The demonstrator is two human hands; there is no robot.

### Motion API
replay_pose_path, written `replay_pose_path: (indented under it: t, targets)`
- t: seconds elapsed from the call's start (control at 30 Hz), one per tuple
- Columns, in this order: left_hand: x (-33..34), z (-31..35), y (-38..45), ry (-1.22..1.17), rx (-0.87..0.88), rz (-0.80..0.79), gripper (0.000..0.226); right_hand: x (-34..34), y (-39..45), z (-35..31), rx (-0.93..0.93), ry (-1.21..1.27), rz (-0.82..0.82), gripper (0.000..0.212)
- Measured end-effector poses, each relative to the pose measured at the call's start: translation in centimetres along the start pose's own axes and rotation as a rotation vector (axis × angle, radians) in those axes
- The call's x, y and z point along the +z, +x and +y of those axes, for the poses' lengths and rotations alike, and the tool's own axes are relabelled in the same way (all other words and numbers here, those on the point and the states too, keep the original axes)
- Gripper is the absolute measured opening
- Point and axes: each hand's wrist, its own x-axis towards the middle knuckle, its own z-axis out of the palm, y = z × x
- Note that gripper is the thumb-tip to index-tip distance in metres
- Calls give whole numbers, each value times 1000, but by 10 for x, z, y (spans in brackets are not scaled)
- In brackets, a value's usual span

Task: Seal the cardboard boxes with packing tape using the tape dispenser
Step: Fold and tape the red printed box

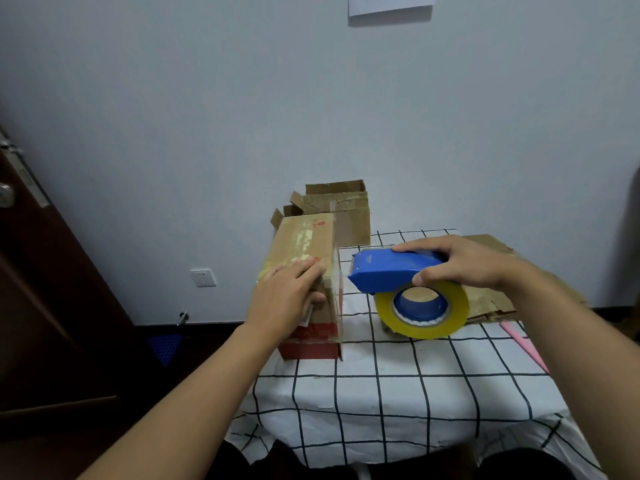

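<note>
A brown cardboard box with a red lower part stands at the left edge of the table. My left hand lies flat on its top, fingers straight, thumb down the near side. A strip of clear tape hangs down the box's right edge. Just right of the box, my right hand grips the blue tape dispenser, which carries a yellow tape roll, held a little above the table.
An open cardboard box stands behind the first one against the wall. Flattened cardboard lies at the right under my right arm. A pink strip lies near the right table edge. The checked tablecloth covers a small table; a dark door is left.
</note>
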Motion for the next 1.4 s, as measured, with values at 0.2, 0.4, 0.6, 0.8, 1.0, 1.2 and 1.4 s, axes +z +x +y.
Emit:
replay_pose_path:
  t: [0.2, 0.4, 0.6, 0.8, 1.0, 1.2, 1.4]
  targets:
    - [1, 13, 8, -2, 17, -72, 51, -7, 1, -6, 40, -169, -88, 58]
    - [-1, 18, 11, 29, 37, -88, 45, -12, 25, -30, 76, -304, -214, 45]
    - [1, 18, 13, 13, 33, -117, 43, -19, 41, -56, 166, -409, -302, 46]
    - [2, 4, 8, 24, -10, -178, 52, 18, 27, 2, 262, -516, -220, 47]
    - [0, 13, 13, 63, -11, -218, 40, 68, 19, 35, 271, -244, 295, 61]
    - [0, 15, 12, 78, 16, -259, 44, 135, 16, 48, 393, -21, 599, 68]
    - [-6, 11, 12, -33, -45, -243, 67, 162, 10, 47, 420, -49, 677, 69]
